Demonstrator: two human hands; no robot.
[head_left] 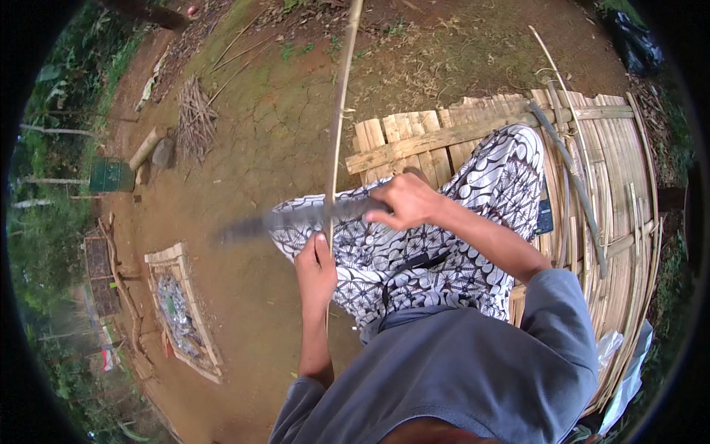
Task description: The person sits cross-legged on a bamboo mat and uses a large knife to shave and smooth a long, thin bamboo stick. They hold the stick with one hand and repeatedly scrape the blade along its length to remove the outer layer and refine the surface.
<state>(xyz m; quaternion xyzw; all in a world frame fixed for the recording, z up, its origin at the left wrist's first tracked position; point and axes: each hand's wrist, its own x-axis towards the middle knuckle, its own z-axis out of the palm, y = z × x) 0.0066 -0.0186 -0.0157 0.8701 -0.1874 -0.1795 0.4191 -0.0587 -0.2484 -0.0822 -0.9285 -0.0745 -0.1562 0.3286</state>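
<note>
My left hand [316, 272] is closed around the lower part of a long, thin bamboo strip [342, 96], with the thumb pointing up along it. The strip stands nearly upright in the picture, and its far end runs out past the top edge. In my right hand [407, 201] is a machete [292, 217], gripped at its handle. Its dark blade crosses the strip just above my left thumb and points left; the tip is smeared by motion. Both hands are over my lap, in black-and-white patterned trousers [414, 285].
I sit on a bamboo slat platform [621, 170], where a grey rod [573, 177] and thin bamboo strips lie to the right. A dark flat object [544, 214] is beside my leg. On the ground at left are a stick bundle [194, 118], a green container [112, 176] and a framed pit [165, 254].
</note>
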